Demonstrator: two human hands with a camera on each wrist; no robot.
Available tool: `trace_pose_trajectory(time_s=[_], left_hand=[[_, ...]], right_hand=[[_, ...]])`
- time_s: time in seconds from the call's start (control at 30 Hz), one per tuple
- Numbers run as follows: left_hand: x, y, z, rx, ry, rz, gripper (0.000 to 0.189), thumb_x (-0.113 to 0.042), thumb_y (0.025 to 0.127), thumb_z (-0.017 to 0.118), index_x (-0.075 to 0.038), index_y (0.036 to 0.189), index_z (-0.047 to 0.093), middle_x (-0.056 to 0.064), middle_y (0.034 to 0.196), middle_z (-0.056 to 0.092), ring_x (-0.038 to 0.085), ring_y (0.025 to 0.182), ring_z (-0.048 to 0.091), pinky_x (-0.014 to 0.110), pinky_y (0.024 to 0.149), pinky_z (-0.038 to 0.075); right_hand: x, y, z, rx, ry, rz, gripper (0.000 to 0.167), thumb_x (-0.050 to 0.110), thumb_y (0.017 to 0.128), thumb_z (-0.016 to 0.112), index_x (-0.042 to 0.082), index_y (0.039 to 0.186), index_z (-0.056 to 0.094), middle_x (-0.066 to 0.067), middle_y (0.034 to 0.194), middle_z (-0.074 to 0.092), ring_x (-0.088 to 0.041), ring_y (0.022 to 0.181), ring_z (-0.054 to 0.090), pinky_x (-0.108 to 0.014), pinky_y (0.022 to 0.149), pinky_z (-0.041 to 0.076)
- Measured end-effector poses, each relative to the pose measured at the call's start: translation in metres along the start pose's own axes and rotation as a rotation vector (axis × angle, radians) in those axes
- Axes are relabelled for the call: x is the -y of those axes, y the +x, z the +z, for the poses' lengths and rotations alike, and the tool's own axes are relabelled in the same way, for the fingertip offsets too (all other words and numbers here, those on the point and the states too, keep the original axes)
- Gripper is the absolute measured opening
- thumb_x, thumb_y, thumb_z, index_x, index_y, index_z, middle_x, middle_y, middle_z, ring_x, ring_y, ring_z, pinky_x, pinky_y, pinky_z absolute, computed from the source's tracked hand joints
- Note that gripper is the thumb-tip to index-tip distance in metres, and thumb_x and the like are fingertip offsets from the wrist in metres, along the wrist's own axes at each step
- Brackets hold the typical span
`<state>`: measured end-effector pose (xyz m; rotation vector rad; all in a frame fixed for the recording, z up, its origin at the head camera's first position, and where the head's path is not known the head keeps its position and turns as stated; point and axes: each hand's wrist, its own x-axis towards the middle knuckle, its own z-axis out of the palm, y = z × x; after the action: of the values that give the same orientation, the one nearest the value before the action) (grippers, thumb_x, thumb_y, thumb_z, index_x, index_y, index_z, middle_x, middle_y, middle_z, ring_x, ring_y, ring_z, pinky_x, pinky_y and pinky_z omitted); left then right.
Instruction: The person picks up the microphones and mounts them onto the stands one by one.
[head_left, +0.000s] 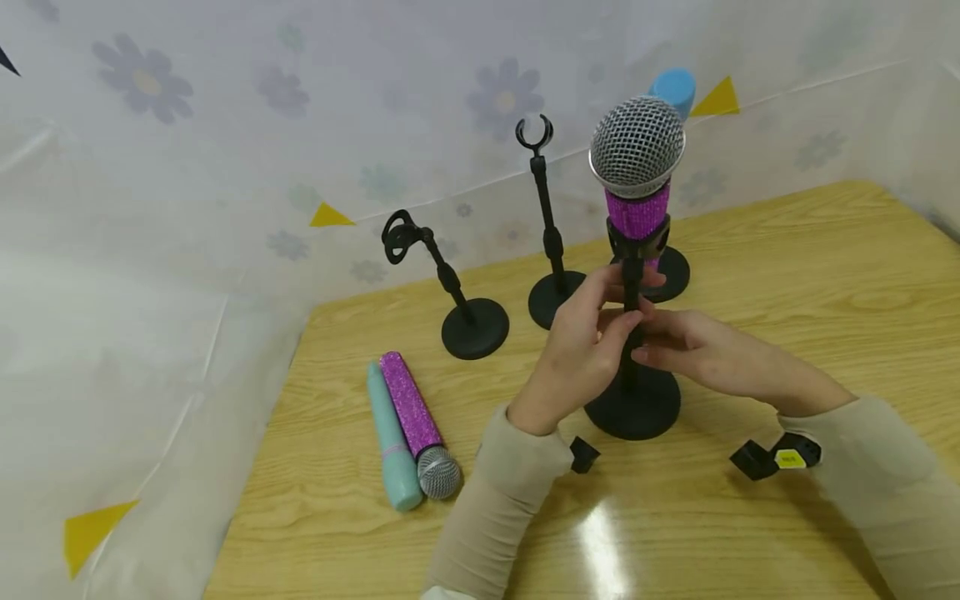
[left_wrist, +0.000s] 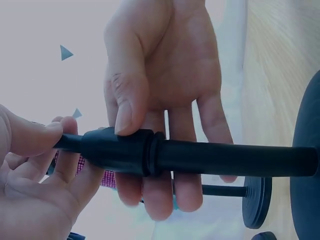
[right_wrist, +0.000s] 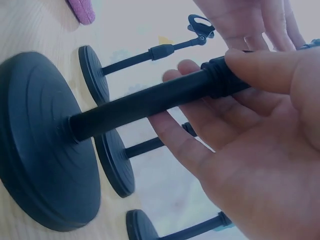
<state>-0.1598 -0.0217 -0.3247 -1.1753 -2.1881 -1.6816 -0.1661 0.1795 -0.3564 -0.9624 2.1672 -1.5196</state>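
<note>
A purple glitter microphone with a silver mesh head sits in the clip atop a black microphone stand. My left hand pinches the thin upper pole of this stand, just above its collar. Lower down, my right hand holds the collar, thumb in front and fingers behind the tube, as the right wrist view shows. The round base stands on the table. Part of the microphone's handle is hidden behind the clip and my left hand.
Two bare stands, one with a tilted clip and one upright, stand behind to the left. Behind the held microphone is another stand with a blue-topped microphone. A teal microphone and a purple one lie at left.
</note>
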Motion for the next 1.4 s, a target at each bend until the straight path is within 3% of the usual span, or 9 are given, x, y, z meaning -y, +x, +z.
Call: trace_pose_trajectory(time_s=[0.13, 0.4, 0.57, 0.7, 0.87, 0.97, 1.1, 1.3, 1.4], left_hand=[[0.000, 0.001, -0.001, -0.049, 0.044, 0.023, 0.037, 0.004, 0.100, 0.055, 0.002, 0.136, 0.047, 0.016, 0.132, 0.064, 0.019, 0.104, 0.068, 0.018, 0.090, 0.057], [-0.001, 0.001, 0.000, -0.175, 0.108, 0.061, 0.032, 0.003, 0.097, 0.061, 0.002, 0.128, 0.055, 0.015, 0.121, 0.069, 0.017, 0.101, 0.070, 0.017, 0.086, 0.058], [-0.001, 0.000, 0.000, -0.217, 0.115, 0.069, 0.030, 0.002, 0.096, 0.063, 0.003, 0.125, 0.057, 0.016, 0.117, 0.070, 0.019, 0.103, 0.069, 0.018, 0.086, 0.059], [-0.002, 0.000, 0.000, -0.216, 0.120, 0.061, 0.030, 0.001, 0.096, 0.063, 0.002, 0.125, 0.056, 0.015, 0.118, 0.070, 0.018, 0.104, 0.069, 0.018, 0.086, 0.059], [-0.003, 0.000, 0.000, -0.198, 0.132, 0.056, 0.031, 0.002, 0.096, 0.062, 0.001, 0.126, 0.056, 0.014, 0.117, 0.070, 0.015, 0.101, 0.070, 0.016, 0.084, 0.059], [-0.004, 0.001, -0.001, -0.180, 0.130, 0.056, 0.031, 0.002, 0.097, 0.062, 0.000, 0.127, 0.055, 0.013, 0.118, 0.070, 0.015, 0.100, 0.070, 0.016, 0.085, 0.058], [-0.005, 0.000, -0.002, -0.164, 0.107, 0.040, 0.031, 0.001, 0.097, 0.061, -0.001, 0.128, 0.055, 0.013, 0.119, 0.070, 0.016, 0.101, 0.070, 0.018, 0.087, 0.058], [-0.005, -0.001, -0.003, -0.169, 0.066, 0.024, 0.031, 0.002, 0.097, 0.062, 0.000, 0.127, 0.056, 0.014, 0.118, 0.070, 0.018, 0.104, 0.070, 0.020, 0.088, 0.059], [-0.004, -0.001, -0.003, -0.172, 0.066, 0.028, 0.030, 0.002, 0.097, 0.062, 0.001, 0.127, 0.056, 0.015, 0.118, 0.070, 0.019, 0.103, 0.070, 0.020, 0.087, 0.059]], right_hand=[[0.002, 0.001, 0.001, -0.005, 0.043, 0.039, 0.051, 0.012, 0.107, 0.049, 0.001, 0.154, 0.033, -0.019, 0.147, 0.051, 0.004, 0.125, 0.057, -0.015, 0.099, 0.051], [0.005, 0.002, 0.006, -0.065, 0.022, 0.041, 0.048, 0.014, 0.106, 0.051, 0.003, 0.151, 0.038, -0.019, 0.148, 0.051, 0.003, 0.124, 0.058, -0.015, 0.099, 0.051], [0.005, 0.006, 0.015, -0.120, 0.093, 0.064, 0.052, 0.014, 0.104, 0.057, 0.005, 0.151, 0.037, -0.018, 0.143, 0.055, 0.003, 0.121, 0.060, -0.015, 0.097, 0.052], [0.003, 0.008, 0.018, -0.134, 0.127, 0.077, 0.054, 0.013, 0.103, 0.058, 0.005, 0.151, 0.035, -0.017, 0.137, 0.059, -0.001, 0.119, 0.062, -0.016, 0.097, 0.053], [0.002, 0.002, 0.011, -0.074, 0.057, 0.103, 0.055, 0.020, 0.107, 0.049, 0.009, 0.158, 0.030, -0.016, 0.153, 0.046, 0.008, 0.126, 0.053, -0.012, 0.099, 0.048], [0.000, 0.000, 0.007, -0.043, 0.034, 0.092, 0.053, 0.020, 0.108, 0.047, 0.011, 0.158, 0.032, -0.017, 0.154, 0.046, 0.007, 0.128, 0.053, -0.013, 0.100, 0.047], [-0.001, 0.002, 0.008, -0.064, 0.051, 0.104, 0.053, 0.020, 0.106, 0.053, 0.010, 0.155, 0.035, -0.017, 0.147, 0.054, 0.001, 0.124, 0.059, -0.016, 0.099, 0.051], [0.000, 0.007, 0.016, -0.120, 0.078, 0.140, 0.071, 0.022, 0.103, 0.059, 0.015, 0.162, 0.020, -0.016, 0.150, 0.051, 0.007, 0.122, 0.058, -0.015, 0.096, 0.052], [-0.001, 0.006, 0.014, -0.083, 0.069, 0.097, 0.062, 0.018, 0.105, 0.054, 0.012, 0.160, 0.025, -0.017, 0.149, 0.051, 0.006, 0.123, 0.057, -0.015, 0.098, 0.051]])
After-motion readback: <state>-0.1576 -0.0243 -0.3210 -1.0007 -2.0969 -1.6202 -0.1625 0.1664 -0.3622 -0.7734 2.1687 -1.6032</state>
